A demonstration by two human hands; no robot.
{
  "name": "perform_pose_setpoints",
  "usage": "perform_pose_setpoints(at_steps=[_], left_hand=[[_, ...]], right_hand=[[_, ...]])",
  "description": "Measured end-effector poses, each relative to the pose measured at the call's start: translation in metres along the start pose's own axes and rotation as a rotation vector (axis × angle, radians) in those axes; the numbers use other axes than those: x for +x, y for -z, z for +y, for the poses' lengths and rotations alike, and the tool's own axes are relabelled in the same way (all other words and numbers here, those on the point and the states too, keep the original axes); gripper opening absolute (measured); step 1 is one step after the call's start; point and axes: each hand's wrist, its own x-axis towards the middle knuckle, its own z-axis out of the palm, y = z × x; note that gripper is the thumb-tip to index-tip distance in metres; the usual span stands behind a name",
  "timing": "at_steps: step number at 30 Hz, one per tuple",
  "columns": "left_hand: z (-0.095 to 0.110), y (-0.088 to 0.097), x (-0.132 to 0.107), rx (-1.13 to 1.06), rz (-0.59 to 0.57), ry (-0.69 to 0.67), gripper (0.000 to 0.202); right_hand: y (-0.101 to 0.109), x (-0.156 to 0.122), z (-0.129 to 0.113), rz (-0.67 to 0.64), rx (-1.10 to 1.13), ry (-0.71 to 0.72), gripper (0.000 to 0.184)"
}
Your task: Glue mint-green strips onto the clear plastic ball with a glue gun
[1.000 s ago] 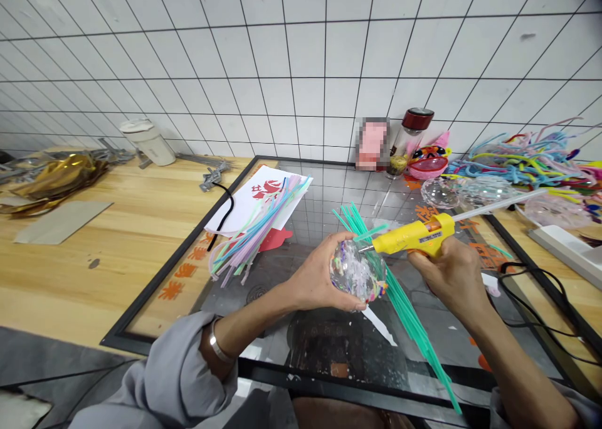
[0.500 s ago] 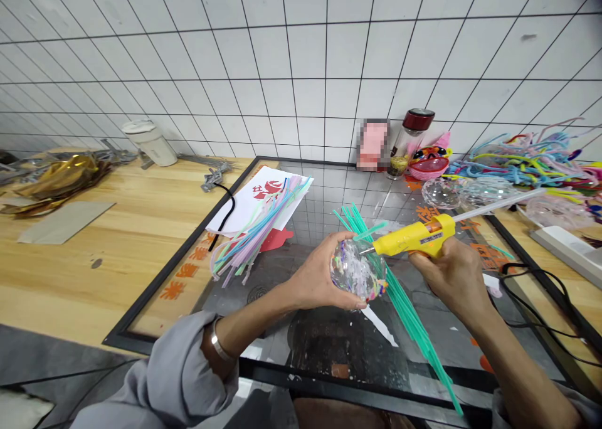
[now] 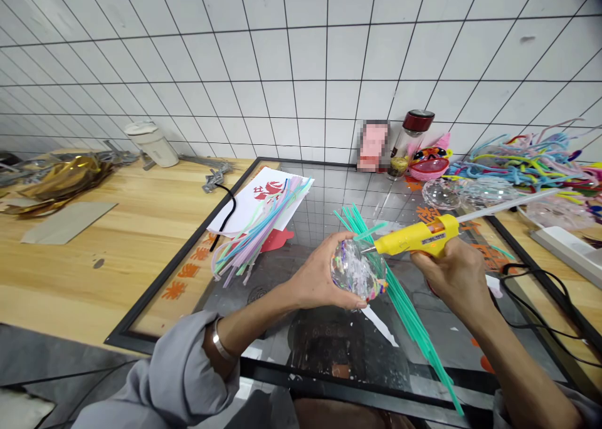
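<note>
Clear round piece (image 3: 358, 271) — white-streaked, colourful edges.

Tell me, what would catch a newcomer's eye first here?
The bright yellow glue gun in the right hand, pointing at the clear rounded piece in the left hand. Next, green sticks slanting across the black-framed glass top. Then the colourful tangle of fuzzy strands near the wall, at the picture's right.

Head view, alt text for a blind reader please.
The left hand holds a clear rounded object; the right hand points a yellow glue gun at it. Green sticks lie on a glass tabletop.
</note>
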Motion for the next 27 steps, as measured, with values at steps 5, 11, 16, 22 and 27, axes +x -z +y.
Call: perform_pose_setpoints(at_steps=[5, 11, 16, 22, 27], left_hand=[[0.0011, 0.0002, 0.0007, 0.038, 0.002, -0.029, 0.106], [0.002, 0.0006, 0.0011, 0.094, 0.012, -0.038, 0.105], [0.0012, 0.0003, 0.0005, 0.094, 0.021, -0.046, 0.104], [-0.0054, 0.0004, 0.0006, -0.027, -0.009, -0.023, 0.105], [-0.0029, 0.0006, 0.0011, 0.066, 0.023, -0.059, 0.103]], right_hand=[[0.0001, -0.0003, -0.0002, -0.009, 0.026, 0.035, 0.03], [-0.0017, -0.0012, 0.0027, 0.025, -0.005, 0.036, 0.034], [-0.0016, -0.0005, 0.0037, 0.034, -0.002, 0.041, 0.03], [0.0008, -0.0001, 0.0028, 0.036, 0.019, 0.099, 0.024], [-0.0008, -0.0008, 0.0055, 0.058, -0.03, 0.129, 0.026]])
